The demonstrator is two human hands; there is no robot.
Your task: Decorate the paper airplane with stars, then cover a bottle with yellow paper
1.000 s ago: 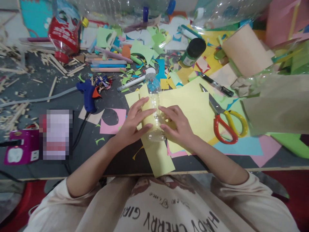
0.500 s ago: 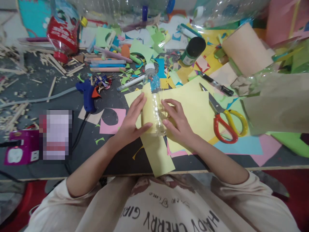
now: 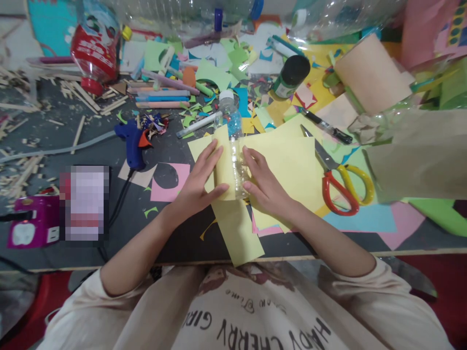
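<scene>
A clear plastic bottle (image 3: 239, 177) with a white cap lies on the table between my hands, its cap pointing away from me. A strip of yellow paper (image 3: 224, 163) curves around its left side. My left hand (image 3: 199, 182) presses that paper against the bottle, thumb near the base and fingers higher up. On the other side, my right hand (image 3: 265, 182) grips the bottle's bare right side with bent fingers. Part of the fingertips is hidden by the bottle. Beneath lie a yellow strip (image 3: 237, 233) and a larger yellow sheet (image 3: 288, 170).
Scissors (image 3: 341, 192) with red and yellow handles lie to the right, below a black pen (image 3: 326, 126). To the left are a blue glue gun (image 3: 133, 143) and a blurred phone-like object (image 3: 86, 204). Paper scraps, markers and a black-capped jar (image 3: 292, 75) crowd the back.
The bottle has shifted slightly away from me and turned a little, with the yellow paper moving along. My right fingers have straightened and lie closer along the bottle's side.
</scene>
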